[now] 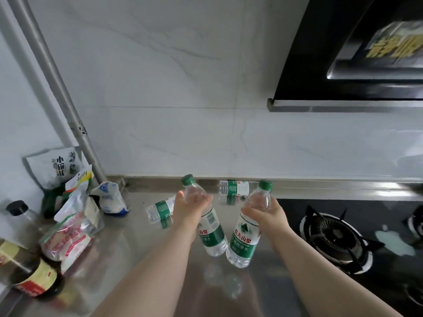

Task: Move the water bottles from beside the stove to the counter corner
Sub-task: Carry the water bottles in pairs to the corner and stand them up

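Observation:
My left hand (pixel 188 205) grips a clear water bottle (pixel 211 236) with a green cap and green label by its upper part, lifted above the steel counter (pixel 128 248). My right hand (pixel 267 216) holds a second, matching bottle (pixel 245 239) the same way, just to the right of the first. Two more bottles stay on the counter: one (pixel 160 209) lies on its side behind my left hand, another (pixel 233 189) lies against the back ledge near the stove.
A gas stove (pixel 334 239) with black burner grates fills the right side. Food packets (pixel 71 225) and dark sauce bottles (pixel 34 275) crowd the left corner, beside a grey pipe (pixel 68 110). A black range hood (pixel 348 53) hangs at upper right.

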